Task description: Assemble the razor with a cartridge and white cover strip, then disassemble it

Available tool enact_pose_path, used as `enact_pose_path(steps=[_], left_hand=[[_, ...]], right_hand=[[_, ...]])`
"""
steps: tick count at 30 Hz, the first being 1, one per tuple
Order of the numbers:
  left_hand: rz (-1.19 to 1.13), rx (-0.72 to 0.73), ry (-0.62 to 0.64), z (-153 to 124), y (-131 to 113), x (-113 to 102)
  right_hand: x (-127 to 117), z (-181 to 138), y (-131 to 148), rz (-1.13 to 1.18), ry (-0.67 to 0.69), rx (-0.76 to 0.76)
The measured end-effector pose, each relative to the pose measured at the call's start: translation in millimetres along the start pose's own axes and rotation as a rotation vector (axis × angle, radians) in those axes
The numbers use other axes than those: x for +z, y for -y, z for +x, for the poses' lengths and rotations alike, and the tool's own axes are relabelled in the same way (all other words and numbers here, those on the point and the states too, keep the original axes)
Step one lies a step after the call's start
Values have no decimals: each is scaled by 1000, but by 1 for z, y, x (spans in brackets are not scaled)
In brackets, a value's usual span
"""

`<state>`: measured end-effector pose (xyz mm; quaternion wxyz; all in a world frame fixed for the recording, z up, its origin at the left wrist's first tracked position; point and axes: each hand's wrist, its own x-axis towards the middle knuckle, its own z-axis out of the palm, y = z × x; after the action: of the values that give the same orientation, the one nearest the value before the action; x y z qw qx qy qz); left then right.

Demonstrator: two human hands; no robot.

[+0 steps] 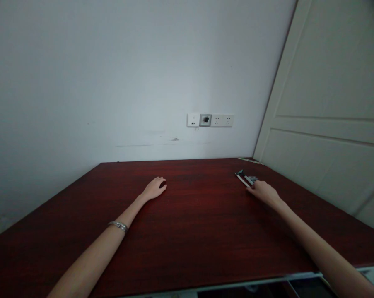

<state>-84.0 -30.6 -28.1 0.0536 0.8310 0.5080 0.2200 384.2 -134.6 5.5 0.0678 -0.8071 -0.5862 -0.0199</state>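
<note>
My left hand (154,188) rests palm down on the dark red wooden table (189,236), its fingers and thumb apart and nothing in it. A silver bracelet (118,225) is on that wrist. Farther right, my right hand (264,191) is closed on the near end of a slim grey-and-black tool (244,179). Two long, pale parts of this tool run away from my fingers towards a black far end. It lies low over the tabletop near the back right, and its exact kind is too small to make out. My fingers hide its near end.
A white wall with a row of sockets (214,120) rises behind the table. On the right stands a pale panelled door (323,124). A thin pale strip (250,161) lies at the back right corner. Below the front edge, an open space (309,287) shows partly.
</note>
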Motion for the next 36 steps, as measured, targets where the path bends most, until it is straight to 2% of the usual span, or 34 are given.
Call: enact_pose_path(steps=[13,20,24,28,32,36], left_hand=[[-33,-4,-12,2,3,3],[-11,-2,1,2,3,1],[-37,2,-38,6,-3,-2],[-162,-6,-138,18,-32,-6],[-444,-6,-187,34,-83,0],[-751,-107,-242,44,-131,8]], right_hand=[[0,-3,6,-32,-6,19],[-1,-2,1,9,-84,-24],[-4,4,10,103,-171,-84],[-7,8,41,244,-296,-220],[-10,-3,93,354,-357,-374],[-14,-19,144,468,-397,-490]])
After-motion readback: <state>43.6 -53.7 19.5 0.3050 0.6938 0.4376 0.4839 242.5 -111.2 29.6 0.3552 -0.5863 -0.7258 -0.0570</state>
